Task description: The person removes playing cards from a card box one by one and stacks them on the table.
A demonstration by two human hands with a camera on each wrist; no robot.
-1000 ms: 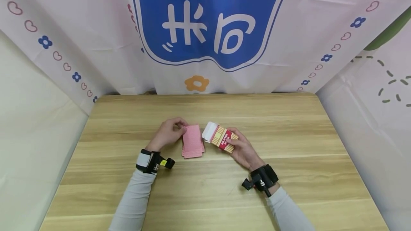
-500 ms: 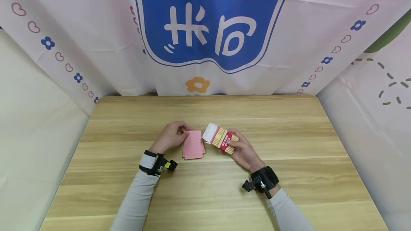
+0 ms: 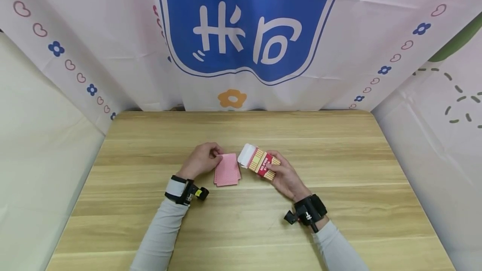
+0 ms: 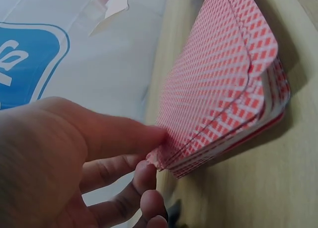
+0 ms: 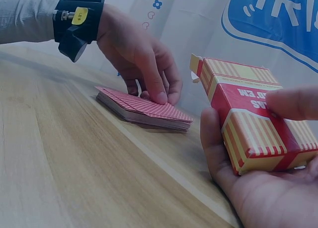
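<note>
A pile of playing cards (image 3: pixel 227 171) with red-and-white patterned backs lies face down on the table, its top cards slightly askew. At its far left corner my left hand (image 3: pixel 200 161) pinches the upper cards; in the left wrist view the thumb (image 4: pixel 141 137) lies on top and a finger is under the corner. How many cards it pinches I cannot tell. To the right, my right hand (image 3: pixel 287 181) grips a red-and-yellow striped card box (image 5: pixel 263 123) above the table. The box's white flap (image 3: pixel 246 154) stands open toward the pile. Whether anything is inside is hidden.
The wooden table (image 3: pixel 241 225) extends around both hands. Behind it hangs a white cloth (image 3: pixel 320 91) with a blue emblem. Each wrist wears a black strap with a small camera (image 3: pixel 202 193).
My left hand has drawn the top cards slightly toward me, so they lie more nearly over the rest of the pile. The right hand and the box have stayed about still.
</note>
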